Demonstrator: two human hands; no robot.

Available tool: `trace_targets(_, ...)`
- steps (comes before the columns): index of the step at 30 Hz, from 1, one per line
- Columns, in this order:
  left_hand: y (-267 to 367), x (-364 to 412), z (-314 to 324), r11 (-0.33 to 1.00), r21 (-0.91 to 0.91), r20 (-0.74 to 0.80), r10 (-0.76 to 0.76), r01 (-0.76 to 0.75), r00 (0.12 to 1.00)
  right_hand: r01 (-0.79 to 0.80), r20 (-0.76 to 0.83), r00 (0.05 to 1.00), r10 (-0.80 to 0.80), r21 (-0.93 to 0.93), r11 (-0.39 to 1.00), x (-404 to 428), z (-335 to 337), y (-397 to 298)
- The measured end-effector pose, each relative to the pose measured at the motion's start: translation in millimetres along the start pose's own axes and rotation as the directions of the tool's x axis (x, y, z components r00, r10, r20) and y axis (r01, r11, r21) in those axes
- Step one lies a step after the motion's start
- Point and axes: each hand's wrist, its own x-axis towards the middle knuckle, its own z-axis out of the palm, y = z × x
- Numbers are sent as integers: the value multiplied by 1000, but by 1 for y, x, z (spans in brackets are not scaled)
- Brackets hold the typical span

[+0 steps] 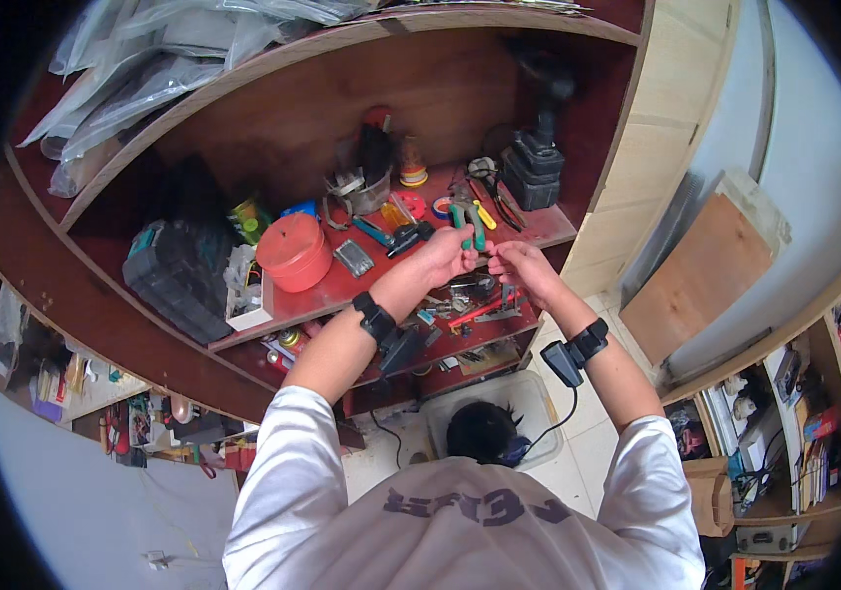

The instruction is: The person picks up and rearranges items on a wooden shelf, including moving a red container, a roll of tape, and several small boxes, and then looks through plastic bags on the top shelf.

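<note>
Green-handled pliers [477, 225] stand out above my left hand [454, 254], whose fingers are closed on them over the front edge of the red shelf. My right hand [520, 267] is just to the right, fingertips close together near the pliers' handles; whether it pinches something small is unclear. Behind the pliers lie a yellow-handled tool [485, 214], a roll of blue tape [442, 207] and dark pliers with red handles [507, 203]. Left of my left hand are a black tool [409, 238] and a small grey case [354, 258].
A round red container [294, 252], a white box [249, 302] and a black tool case [178, 273] stand on the shelf's left. Loose tools, among them a red-handled one [476, 310], fill the shelf below. A plastic tub [549, 420] sits on the floor.
</note>
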Motion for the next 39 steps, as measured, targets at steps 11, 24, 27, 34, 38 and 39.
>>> trace_targets(11,13,58,3,998,-53,-180,-29,19,983,30,2,1000,-30,-67,997,-2,-20,12)
trace_targets(24,51,100,-6,759,628,-313,42,174,949,99,15,995,-98,-159,982,-4,-33,27)
trace_targets(27,42,102,-7,759,636,-327,97,143,940,156,16,988,-156,-190,969,0,-35,32)
trace_targets(34,16,52,-1,938,346,-266,90,8,960,220,-68,958,-279,-451,865,-4,-37,21)
trace_targets(38,-18,17,6,976,213,-79,60,-42,995,298,-109,912,-395,-486,821,8,-24,14)
trace_targets(39,-23,16,7,973,225,-68,73,-56,995,320,-131,897,-423,-470,823,17,-22,16)
